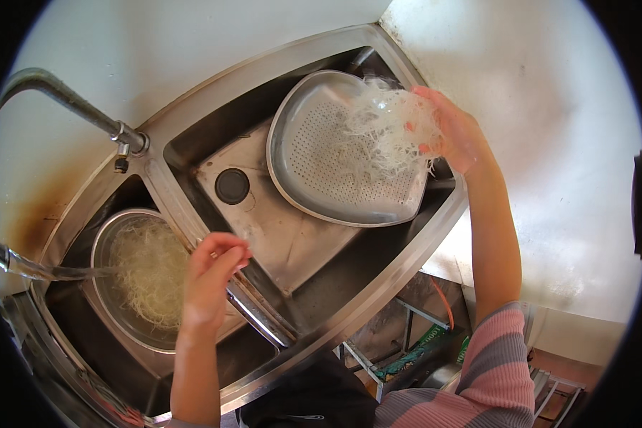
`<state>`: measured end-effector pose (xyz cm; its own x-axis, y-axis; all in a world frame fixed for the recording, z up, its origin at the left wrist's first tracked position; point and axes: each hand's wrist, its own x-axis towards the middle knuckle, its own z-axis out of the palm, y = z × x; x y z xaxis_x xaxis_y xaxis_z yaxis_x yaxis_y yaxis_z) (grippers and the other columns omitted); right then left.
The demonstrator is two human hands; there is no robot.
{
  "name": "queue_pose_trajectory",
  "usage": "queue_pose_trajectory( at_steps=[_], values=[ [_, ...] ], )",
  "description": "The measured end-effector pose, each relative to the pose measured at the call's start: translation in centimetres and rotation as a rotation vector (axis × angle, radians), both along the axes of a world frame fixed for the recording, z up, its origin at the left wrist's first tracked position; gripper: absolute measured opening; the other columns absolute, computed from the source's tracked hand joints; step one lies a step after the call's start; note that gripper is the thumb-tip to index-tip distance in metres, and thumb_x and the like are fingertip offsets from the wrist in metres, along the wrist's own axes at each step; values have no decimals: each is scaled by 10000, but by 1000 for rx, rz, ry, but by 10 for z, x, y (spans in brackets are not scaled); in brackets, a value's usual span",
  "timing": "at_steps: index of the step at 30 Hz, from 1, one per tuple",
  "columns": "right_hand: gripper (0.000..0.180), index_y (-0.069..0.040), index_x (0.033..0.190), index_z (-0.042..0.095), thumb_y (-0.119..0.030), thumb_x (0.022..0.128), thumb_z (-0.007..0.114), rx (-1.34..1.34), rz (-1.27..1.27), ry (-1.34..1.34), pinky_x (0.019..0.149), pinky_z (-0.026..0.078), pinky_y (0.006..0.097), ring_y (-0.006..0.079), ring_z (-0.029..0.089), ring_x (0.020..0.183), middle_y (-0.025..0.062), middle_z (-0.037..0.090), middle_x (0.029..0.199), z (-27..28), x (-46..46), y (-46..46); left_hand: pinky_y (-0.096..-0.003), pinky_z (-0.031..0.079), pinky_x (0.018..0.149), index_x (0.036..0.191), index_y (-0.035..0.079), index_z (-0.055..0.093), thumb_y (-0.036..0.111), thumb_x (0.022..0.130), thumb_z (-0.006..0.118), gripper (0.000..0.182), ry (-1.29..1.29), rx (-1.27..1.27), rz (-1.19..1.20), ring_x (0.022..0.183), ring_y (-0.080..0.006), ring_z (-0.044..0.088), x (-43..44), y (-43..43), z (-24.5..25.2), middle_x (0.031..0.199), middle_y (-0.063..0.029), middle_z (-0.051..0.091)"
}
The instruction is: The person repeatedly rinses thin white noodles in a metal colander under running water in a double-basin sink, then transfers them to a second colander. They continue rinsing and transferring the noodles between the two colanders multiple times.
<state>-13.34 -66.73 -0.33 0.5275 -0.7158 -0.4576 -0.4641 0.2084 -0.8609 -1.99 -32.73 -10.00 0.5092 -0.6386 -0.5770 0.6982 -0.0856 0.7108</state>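
My right hand (455, 131) grips a loose clump of pale, thin shreds (390, 125) over a perforated metal colander (321, 144); some strands dangle and blur at the edges. The colander, rounded on one side, sits tilted in the right sink basin (321, 273). Over the divider between the basins is my left hand (214, 273), its fingers curled against the thumb with no object visible in them. Just left of it, a round metal bowl (102, 305) stands in the left basin, holding water and a mass of pale yellowish shreds (152, 273).
Water runs from the curved faucet (59, 99) into the bowl. A black drain cover (231, 186) lies on the right basin's floor. White walls rise behind the sink and to its right. Below the front rim is a metal rack (369, 369).
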Motion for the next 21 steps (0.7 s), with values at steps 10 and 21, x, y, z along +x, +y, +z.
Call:
queue_pose_trajectory(
  at_steps=[10, 21],
  values=[
    [319, -168, 1173, 485, -240, 862, 463, -426, 148, 79, 573, 426, 247, 107, 526, 771, 7, 579, 1096, 39, 4, 4, -255, 417, 773, 924, 38, 542, 64, 840, 521, 90, -15, 125, 270, 836, -133, 532, 22, 83, -12, 915, -43, 548],
    [442, -186, 1236, 452, -62, 816, 505, -506, 249, 205, 594, 450, 240, 137, 541, 820, 63, 583, 1015, 13, -5, 10, -388, 353, 918, 1108, 58, 495, 164, 713, 639, 433, -1095, 1035, -108, 1049, -314, 472, 20, 183, -156, 1116, -160, 512]
  ],
)
